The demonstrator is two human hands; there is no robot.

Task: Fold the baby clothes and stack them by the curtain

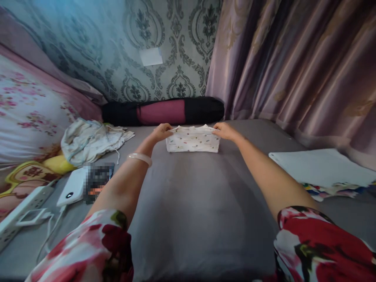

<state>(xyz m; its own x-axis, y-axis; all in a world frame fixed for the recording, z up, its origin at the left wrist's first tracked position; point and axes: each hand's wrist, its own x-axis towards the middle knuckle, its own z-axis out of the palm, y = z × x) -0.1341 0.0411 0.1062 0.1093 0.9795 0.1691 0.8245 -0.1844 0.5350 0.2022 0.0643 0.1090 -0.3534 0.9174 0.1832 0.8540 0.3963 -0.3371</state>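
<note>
- my left hand and right hand are pinching the folded white cloth at its top corners
- wide rectangle, tiny scattered prints, kinda bumpy top edge

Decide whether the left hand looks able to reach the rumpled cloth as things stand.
Probably yes, once the left hand releases the printed fabric: only grey sheet shows between it and the rumpled cloth.

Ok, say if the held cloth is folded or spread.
Folded: the cloth forms a compact, straight-edged rectangle, fingers at its upper corners.
</note>
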